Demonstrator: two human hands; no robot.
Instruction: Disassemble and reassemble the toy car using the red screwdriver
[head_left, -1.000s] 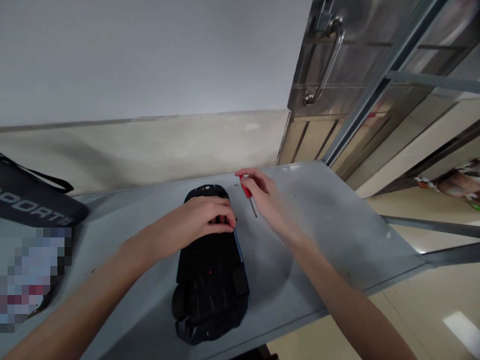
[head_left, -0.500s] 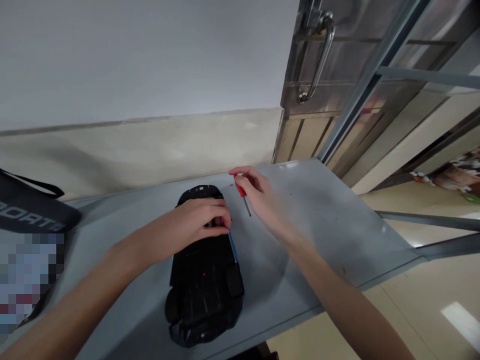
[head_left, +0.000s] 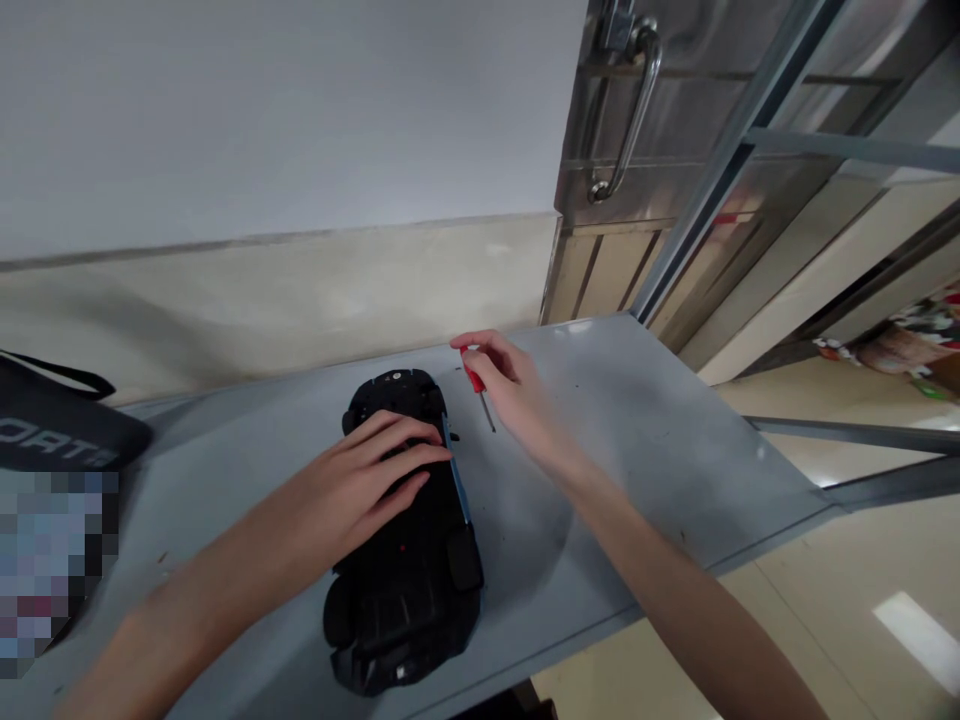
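Fingers (head_left: 411, 460), left hand (head_left: 349, 495): loosely parted, laid across the black underside of the toy car (head_left: 412, 560), not gripping it; pressure not verifiable from this view. Right hand (head_left: 514, 385): thumb and fingers curled around the red handle of the screwdriver (head_left: 473, 378), apart from the car. Car: upturned on the grey table (head_left: 637, 430), directly below the left hand. Shaft: angled back toward the wearer, tip beside the car and not touching it.

Step, as judged: steadying the car with the screwdriver held to one side. Recommended: brace the body near its middle with light, even pressure, guarding against possible rocking. Keep the tip well away from the left fingertips. Set the shaft upright before any contact with the underside.
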